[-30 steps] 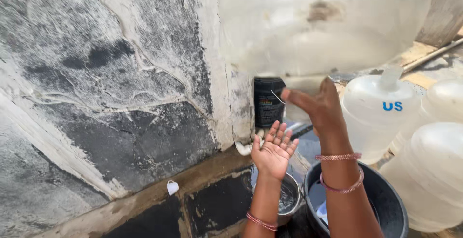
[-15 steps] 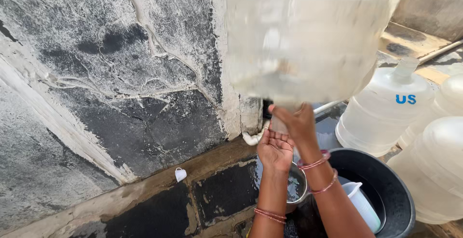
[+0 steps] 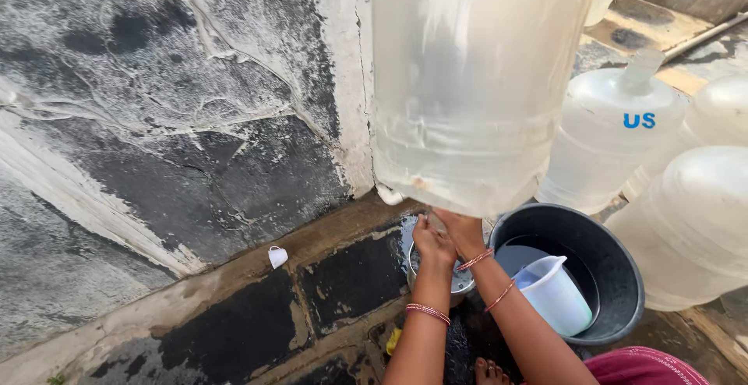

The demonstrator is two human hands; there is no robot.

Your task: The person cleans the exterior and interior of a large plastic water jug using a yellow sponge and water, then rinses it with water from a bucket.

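Big translucent water jug (image 3: 475,81) fills the top of the view, hanging over everything, its lower edge right above both hands. Under that edge the left hand (image 3: 431,242) and the right hand (image 3: 463,231) are pressed together, fingers curled in, touching each other. Whether they grip anything small between them I cannot tell, the jug's bottom hides the fingertips. Bangles sit on both wrists.

Directly below the hands sits a steel pot (image 3: 456,280) on the wet floor (image 3: 351,284), close to the cracked, stained wall (image 3: 156,120). Just right of the pot is a black tub (image 3: 615,276) with water in it, and a white plastic mug (image 3: 555,295) leans inside. Beyond the tub stand more pale water jugs (image 3: 615,135), close together. A small white cap (image 3: 277,256) lies alone by the foot of the wall, well apart from the hands.

My read: this is a rinse in hand, palms rubbing over the pot. The next move, as I judge it, calls for keeping the hands centred above the pot so runoff lands inside.
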